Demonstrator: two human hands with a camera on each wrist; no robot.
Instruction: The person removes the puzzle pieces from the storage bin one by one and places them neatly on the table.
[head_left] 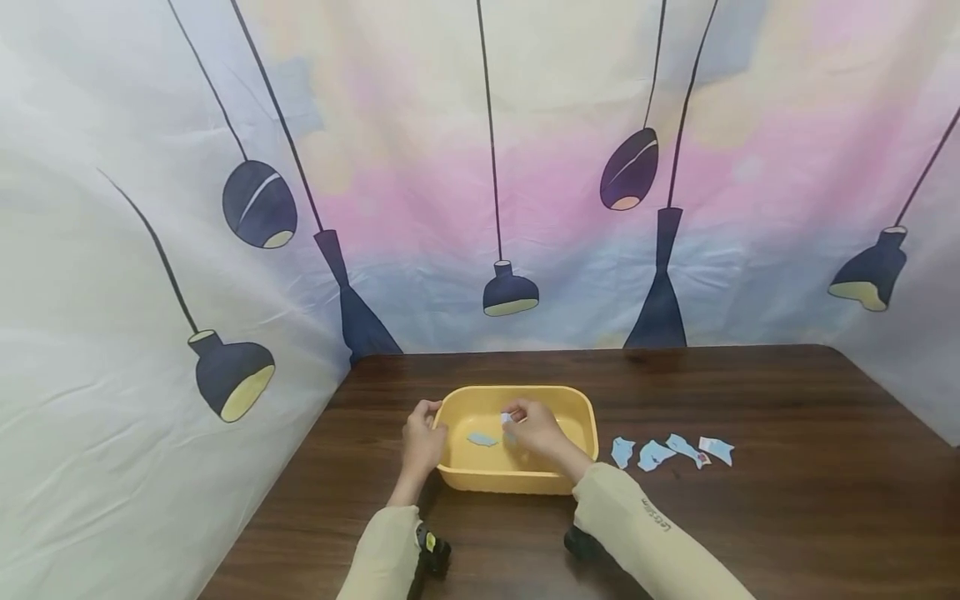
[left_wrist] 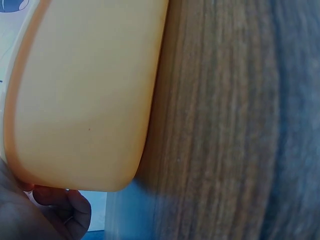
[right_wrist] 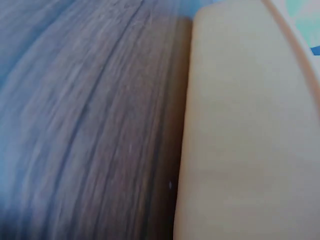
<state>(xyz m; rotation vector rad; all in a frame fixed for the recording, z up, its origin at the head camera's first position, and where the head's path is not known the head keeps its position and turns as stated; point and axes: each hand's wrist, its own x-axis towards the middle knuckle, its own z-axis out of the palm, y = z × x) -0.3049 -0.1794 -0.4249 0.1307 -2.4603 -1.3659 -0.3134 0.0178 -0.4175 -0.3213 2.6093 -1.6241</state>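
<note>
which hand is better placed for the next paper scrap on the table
Probably the right hand: it pinches one scrap but is nearer the loose scraps; the left hand holds the tub opposite them.

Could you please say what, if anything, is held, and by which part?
Right grip: a paper scrap, by its edge. Left grip: the tub, by its left end.

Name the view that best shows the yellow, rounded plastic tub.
The head view: it takes in the yellow, rounded plastic tub nearly whole, rim and inside, though the right hand hides part. The left wrist view shows only its outside, with a rounded corner; the right wrist view, just part of its outside.
</note>
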